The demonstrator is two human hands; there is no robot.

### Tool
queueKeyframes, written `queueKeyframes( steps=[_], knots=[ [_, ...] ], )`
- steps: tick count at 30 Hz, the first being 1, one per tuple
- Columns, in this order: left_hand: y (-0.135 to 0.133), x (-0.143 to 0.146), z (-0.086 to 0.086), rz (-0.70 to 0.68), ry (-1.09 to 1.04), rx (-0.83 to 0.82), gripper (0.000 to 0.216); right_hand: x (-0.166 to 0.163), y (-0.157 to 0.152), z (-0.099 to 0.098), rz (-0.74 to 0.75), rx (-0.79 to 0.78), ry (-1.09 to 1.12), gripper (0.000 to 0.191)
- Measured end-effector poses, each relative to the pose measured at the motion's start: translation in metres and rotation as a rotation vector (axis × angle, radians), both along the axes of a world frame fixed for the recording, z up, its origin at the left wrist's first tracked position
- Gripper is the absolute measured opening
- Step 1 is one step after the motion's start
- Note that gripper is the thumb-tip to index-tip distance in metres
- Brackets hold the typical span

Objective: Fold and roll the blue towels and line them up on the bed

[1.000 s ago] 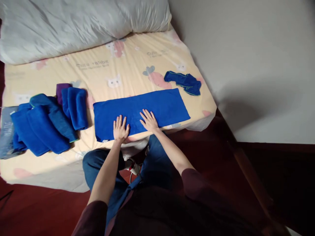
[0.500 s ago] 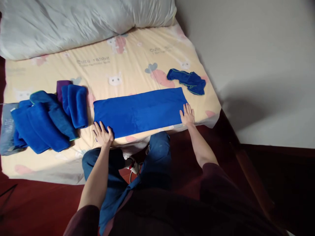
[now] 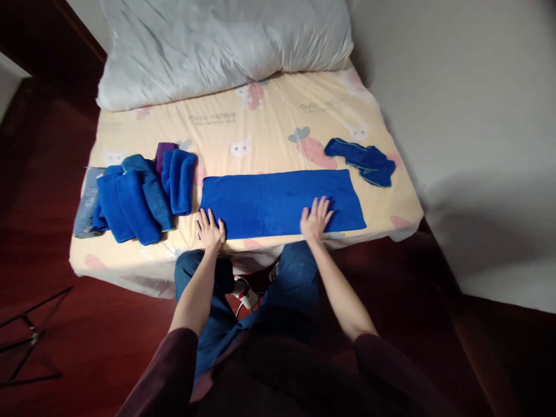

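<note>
A long blue towel (image 3: 269, 200) lies flat along the near edge of the bed (image 3: 269, 124). My left hand (image 3: 211, 229) rests open with fingers spread on the towel's near left corner. On the towel's near edge, right of its middle, my right hand (image 3: 316, 219) lies flat and open. Neither hand grips anything.
A pile of folded blue towels (image 3: 134, 194) with a purple one (image 3: 164, 155) sits left of the flat towel. A crumpled blue cloth (image 3: 362, 162) lies at the bed's right side. A white pillow (image 3: 226, 46) is at the back. Dark red floor surrounds the bed.
My right hand has slid from the towel's right end back toward its middle. My left hand stays near the left corner. The view has pulled back and shifted.
</note>
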State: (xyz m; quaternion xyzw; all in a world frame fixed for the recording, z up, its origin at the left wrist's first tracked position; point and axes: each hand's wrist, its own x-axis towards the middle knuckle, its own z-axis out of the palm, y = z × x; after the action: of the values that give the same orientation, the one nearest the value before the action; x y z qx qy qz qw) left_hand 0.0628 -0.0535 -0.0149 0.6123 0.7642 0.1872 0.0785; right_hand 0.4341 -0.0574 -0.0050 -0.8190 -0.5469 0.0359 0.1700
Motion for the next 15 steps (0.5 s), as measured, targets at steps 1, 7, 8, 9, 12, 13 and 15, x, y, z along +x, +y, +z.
queueKeyframes(
  steps=[1,7,8,9,12,13,15],
  knots=[
    [0.0,0.0,0.0,0.0,0.007,-0.001,0.069,-0.035,-0.002,-0.001,0.027,0.019,0.024,0.065],
    [-0.001,0.001,0.002,-0.001,0.049,-0.014,0.069,-0.151,-0.013,-0.016,0.186,-0.032,0.101,0.062],
    [-0.001,0.001,0.001,-0.001,0.048,-0.014,0.069,-0.154,-0.014,-0.019,0.179,-0.037,0.103,0.061],
    [-0.001,0.001,-0.001,0.0,0.046,-0.013,0.069,-0.154,-0.014,-0.022,0.17,-0.037,0.104,0.061],
    [-0.002,-0.003,-0.006,0.006,0.046,-0.015,0.07,-0.15,-0.011,-0.026,0.15,-0.03,0.099,0.061],
    [-0.002,-0.004,-0.007,0.005,0.051,-0.013,0.07,-0.15,-0.01,-0.026,0.143,-0.028,0.094,0.061],
    [-0.001,-0.001,-0.006,-0.025,0.069,0.0,0.069,-0.151,-0.009,-0.027,0.132,-0.025,0.079,0.06]
  ],
)
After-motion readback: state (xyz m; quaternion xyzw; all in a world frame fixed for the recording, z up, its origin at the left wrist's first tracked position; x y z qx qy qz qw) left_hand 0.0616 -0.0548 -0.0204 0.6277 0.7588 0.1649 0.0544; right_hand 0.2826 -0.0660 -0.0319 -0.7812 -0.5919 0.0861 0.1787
